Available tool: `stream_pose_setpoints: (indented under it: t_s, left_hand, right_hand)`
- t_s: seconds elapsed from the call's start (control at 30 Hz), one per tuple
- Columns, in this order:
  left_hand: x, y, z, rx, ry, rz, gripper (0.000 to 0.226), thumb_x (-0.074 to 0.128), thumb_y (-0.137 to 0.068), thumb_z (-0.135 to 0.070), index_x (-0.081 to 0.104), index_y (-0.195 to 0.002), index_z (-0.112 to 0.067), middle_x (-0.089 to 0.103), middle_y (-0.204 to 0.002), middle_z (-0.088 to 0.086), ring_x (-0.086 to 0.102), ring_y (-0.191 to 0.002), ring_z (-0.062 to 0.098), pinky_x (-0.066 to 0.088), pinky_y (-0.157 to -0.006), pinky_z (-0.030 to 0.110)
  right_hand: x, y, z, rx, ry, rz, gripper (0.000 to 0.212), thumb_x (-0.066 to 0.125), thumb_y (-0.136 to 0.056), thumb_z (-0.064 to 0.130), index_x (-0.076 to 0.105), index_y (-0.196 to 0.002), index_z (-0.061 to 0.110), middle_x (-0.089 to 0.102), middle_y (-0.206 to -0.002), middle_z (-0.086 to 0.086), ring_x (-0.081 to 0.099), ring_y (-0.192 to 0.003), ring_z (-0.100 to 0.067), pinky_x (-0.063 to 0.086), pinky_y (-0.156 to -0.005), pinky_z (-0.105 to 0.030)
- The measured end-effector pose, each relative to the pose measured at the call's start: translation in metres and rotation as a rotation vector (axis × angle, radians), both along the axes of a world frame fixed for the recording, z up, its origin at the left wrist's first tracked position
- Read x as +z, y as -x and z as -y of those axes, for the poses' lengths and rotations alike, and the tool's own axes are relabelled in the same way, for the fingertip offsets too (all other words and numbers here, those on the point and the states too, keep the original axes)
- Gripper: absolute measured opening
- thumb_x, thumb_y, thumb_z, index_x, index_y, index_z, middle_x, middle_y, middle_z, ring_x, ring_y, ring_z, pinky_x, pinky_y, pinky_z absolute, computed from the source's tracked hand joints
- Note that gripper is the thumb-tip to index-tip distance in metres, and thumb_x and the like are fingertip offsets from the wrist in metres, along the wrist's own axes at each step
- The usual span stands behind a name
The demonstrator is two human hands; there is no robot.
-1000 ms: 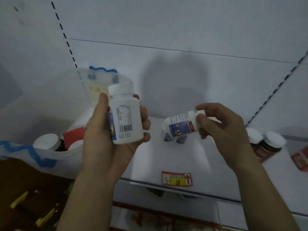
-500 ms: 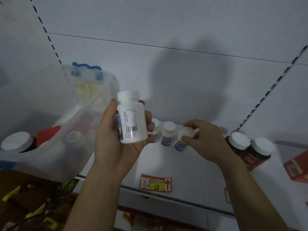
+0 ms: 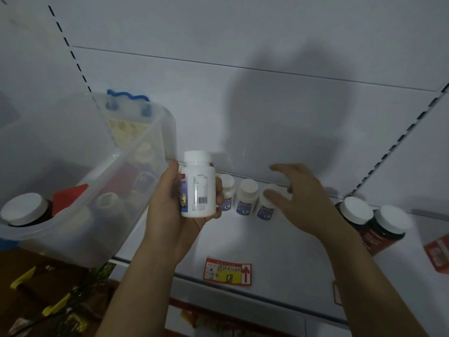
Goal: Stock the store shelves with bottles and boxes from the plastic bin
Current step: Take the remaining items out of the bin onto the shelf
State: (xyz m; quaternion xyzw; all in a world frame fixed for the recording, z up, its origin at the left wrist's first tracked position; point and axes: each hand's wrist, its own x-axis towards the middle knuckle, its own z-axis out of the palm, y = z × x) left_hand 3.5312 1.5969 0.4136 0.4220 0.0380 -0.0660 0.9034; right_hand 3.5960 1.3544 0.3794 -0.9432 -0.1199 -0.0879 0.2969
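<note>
On the shelf (image 3: 279, 242), right hand (image 3: 301, 198) hovers slack beside a small bottle (image 3: 266, 203); a brush could topple it. Left hand (image 3: 175, 210) grasps a bottle (image 3: 198, 186).

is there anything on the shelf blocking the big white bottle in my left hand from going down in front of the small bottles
Nothing visible does. The big white bottle is in your left hand; the shelf in front of the small bottles is bare.

The red box (image 3: 438, 251) is cut by the right edge, its print blurred.
</note>
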Motion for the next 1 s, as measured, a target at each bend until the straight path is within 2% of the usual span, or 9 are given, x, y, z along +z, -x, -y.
stream_pose_setpoints:
  t_s: [0.07,0.17,0.27,0.37,0.53,0.63,0.8,0.9,1.0]
  left_hand:
    - [-0.011,-0.004,0.0,0.061,-0.12,-0.025,0.054,0.052,-0.09,-0.05,0.067,-0.114,-0.004,0.066,-0.095,0.021,0.064,-0.076,0.029,0.05,-0.06,0.033]
    - [-0.028,-0.005,0.003,0.172,-0.371,0.047,0.047,0.047,-0.097,-0.048,0.064,-0.122,-0.012,0.068,-0.106,0.025,0.064,-0.088,0.038,0.054,-0.071,0.041]
    - [-0.039,0.0,0.003,0.167,-0.529,0.183,0.048,0.037,-0.094,-0.052,0.061,-0.119,-0.02,0.071,-0.102,0.017,0.068,-0.089,0.036,0.057,-0.075,0.043]
    - [-0.047,0.003,-0.004,0.128,-0.599,0.264,0.043,0.033,-0.095,-0.047,0.054,-0.124,-0.023,0.071,-0.108,0.007,0.07,-0.096,0.026,0.059,-0.077,0.033]
    - [-0.071,0.0,-0.03,0.052,-0.765,0.3,0.034,0.029,-0.108,-0.035,0.049,-0.132,-0.022,0.069,-0.115,-0.003,0.068,-0.106,0.016,0.056,-0.088,0.028]
    - [-0.1,-0.01,-0.046,0.14,-1.154,0.321,0.039,0.026,-0.106,-0.036,0.053,-0.13,-0.024,0.064,-0.122,-0.005,0.06,-0.112,0.008,0.049,-0.099,0.03]
    - [-0.127,-0.03,-0.059,0.115,-1.81,0.418,0.049,0.028,-0.097,-0.032,0.052,-0.136,-0.013,0.051,-0.142,0.007,0.046,-0.133,0.024,0.036,-0.109,0.044]
    - [-0.129,-0.031,-0.056,0.051,-1.927,0.371,0.048,0.032,-0.101,-0.033,0.044,-0.144,-0.016,0.037,-0.156,0.007,0.029,-0.146,0.024,0.025,-0.118,0.054]
    - [-0.13,-0.03,-0.054,0.038,-1.959,0.355,0.048,0.036,-0.103,-0.034,0.04,-0.148,-0.016,0.032,-0.16,0.006,0.023,-0.15,0.025,0.019,-0.121,0.053]
  right_hand:
    - [0.03,0.01,-0.013,0.06,-0.091,0.154,0.04,0.062,-0.094,0.043,0.056,-0.133,0.033,0.052,-0.121,0.013,0.052,-0.084,-0.001,0.042,-0.079,-0.014]
    - [0.081,0.02,-0.047,0.35,-0.175,0.009,0.044,0.047,-0.092,0.058,0.056,-0.131,0.039,0.059,-0.117,0.018,0.061,-0.088,-0.003,0.048,-0.071,-0.013]
    - [0.103,0.011,-0.076,0.578,0.059,-0.148,0.045,0.048,-0.09,0.063,0.057,-0.129,0.042,0.061,-0.115,0.019,0.064,-0.087,-0.002,0.05,-0.072,-0.014]
    - [0.104,-0.005,-0.09,0.688,0.255,-0.191,0.025,0.061,-0.095,0.043,0.062,-0.121,0.041,0.06,-0.11,0.019,0.063,-0.085,-0.002,0.047,-0.073,-0.016]
    - [0.102,-0.019,-0.098,0.763,0.393,-0.257,0.03,0.071,-0.09,0.031,0.058,-0.112,0.045,0.059,-0.105,0.021,0.063,-0.083,-0.002,0.05,-0.077,-0.022]
    - [0.091,-0.02,-0.102,0.756,0.573,-0.152,0.03,0.069,-0.093,0.029,0.055,-0.117,0.04,0.053,-0.106,0.015,0.051,-0.082,0.0,0.044,-0.079,-0.025]
    - [0.07,-0.022,-0.103,0.73,0.728,-0.077,0.034,0.066,-0.095,0.03,0.053,-0.125,0.038,0.052,-0.123,0.01,0.052,-0.099,-0.012,0.049,-0.087,-0.035]
    - [0.062,-0.024,-0.1,0.74,0.744,-0.061,0.038,0.068,-0.093,0.03,0.053,-0.127,0.037,0.054,-0.123,0.011,0.05,-0.111,-0.014,0.048,-0.092,-0.036]
    - [0.056,-0.023,-0.099,0.746,0.776,-0.051,0.04,0.068,-0.093,0.028,0.055,-0.131,0.032,0.055,-0.128,0.008,0.047,-0.118,-0.015,0.047,-0.096,-0.037]
